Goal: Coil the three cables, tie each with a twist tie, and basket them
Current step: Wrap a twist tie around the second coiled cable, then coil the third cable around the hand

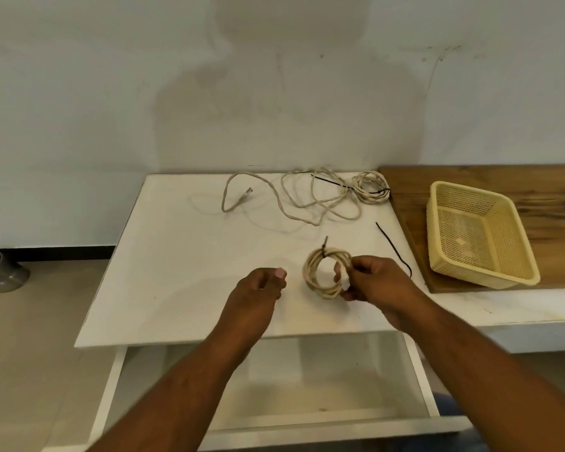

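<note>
A coiled beige cable (313, 272) with a dark twist tie (324, 246) around its top stands just above the white table (177, 272), and my right hand (377, 282) pinches its right side. My left hand (258, 285) hovers to the coil's left, fingers curled, holding nothing. A loose beige cable (274, 197) sprawls across the far part of the table. Beside it at the far right lies a rough cable bundle (371, 189) with a dark tie across it. Another black twist tie (393, 247) lies on the table's right side. The yellow mesh basket (516, 259) stands empty on the wooden board.
A wooden board (535, 184) lies under the basket on the right counter. An open white drawer (307, 386) sticks out below the table's front edge. A metal pot (0, 270) sits on the floor at the far left. A wall rises right behind the table.
</note>
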